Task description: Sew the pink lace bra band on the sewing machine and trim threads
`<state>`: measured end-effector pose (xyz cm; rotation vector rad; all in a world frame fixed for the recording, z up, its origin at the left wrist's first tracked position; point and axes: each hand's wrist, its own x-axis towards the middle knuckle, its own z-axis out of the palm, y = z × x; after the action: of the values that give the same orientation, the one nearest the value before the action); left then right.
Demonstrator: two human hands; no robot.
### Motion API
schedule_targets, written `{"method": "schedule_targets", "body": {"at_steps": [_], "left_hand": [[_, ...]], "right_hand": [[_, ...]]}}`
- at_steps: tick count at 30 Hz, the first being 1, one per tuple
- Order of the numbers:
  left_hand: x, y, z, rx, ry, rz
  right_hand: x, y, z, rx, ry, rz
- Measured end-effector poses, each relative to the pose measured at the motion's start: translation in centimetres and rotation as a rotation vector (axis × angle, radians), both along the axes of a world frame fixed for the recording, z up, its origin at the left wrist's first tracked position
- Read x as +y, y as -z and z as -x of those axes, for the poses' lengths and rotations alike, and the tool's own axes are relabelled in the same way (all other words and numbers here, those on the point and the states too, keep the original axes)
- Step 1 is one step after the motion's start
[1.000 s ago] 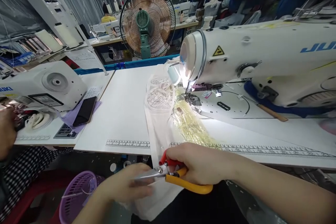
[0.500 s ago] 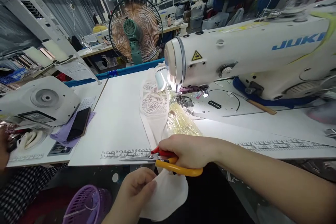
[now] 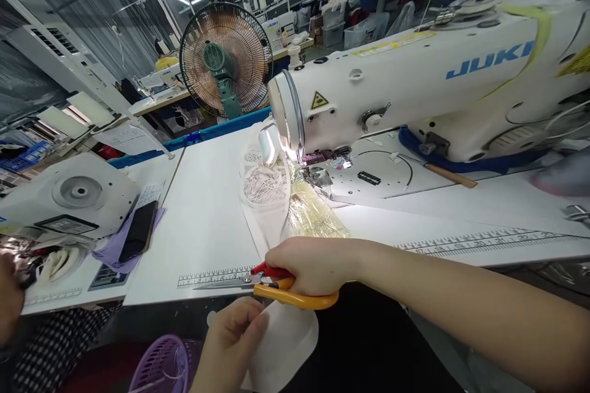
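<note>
My right hand is closed around scissors with orange and red handles. Their blades point left over the table's front edge and look closed or nearly so. Below them, my left hand pinches a white rounded piece of fabric, which hangs over my lap. A white garment with lace panels lies on the table beyond my right hand. Right of it, a shiny yellowish clear film reaches under the needle area of the sewing machine.
A razor blade lies on the machine bed, near a wooden-handled tool. On the left are a dark phone and a second machine. A co-worker's hand shows at the far left. Below stands a purple basket.
The view has shifted, so the machine and both hands appear further left. Both hands keep their holds on the scissors and the white fabric.
</note>
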<state>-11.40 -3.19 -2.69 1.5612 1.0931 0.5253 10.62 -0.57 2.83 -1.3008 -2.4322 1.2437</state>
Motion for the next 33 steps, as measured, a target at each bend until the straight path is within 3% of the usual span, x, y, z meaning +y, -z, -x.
{"method": "schedule_targets", "body": {"at_steps": [12, 17, 25, 28, 33], "left_hand": [[0.1, -0.7, 0.5, 0.208, -0.046, -0.218], [0.4, -1.4, 1.4, 0.197, 0.065, -0.065], [0.5, -0.3, 1.3, 0.124, 0.084, 0.071], [0.6, -0.1, 1.1, 0.021, 0.066, 0.156], [0.6, 0.0, 0.9, -0.017, 0.047, 0.142]], "right_hand": [[0.3, -0.2, 0.8, -0.019, -0.078, -0.011], [0.7, -0.5, 1.3, -0.059, -0.111, -0.018], [0.9, -2.3, 2.5, -0.143, -0.189, -0.033], [1.1, -2.3, 2.6, -0.165, -0.206, -0.044], [1.5, -2.0, 2.7, -0.17, -0.203, -0.05]]}}
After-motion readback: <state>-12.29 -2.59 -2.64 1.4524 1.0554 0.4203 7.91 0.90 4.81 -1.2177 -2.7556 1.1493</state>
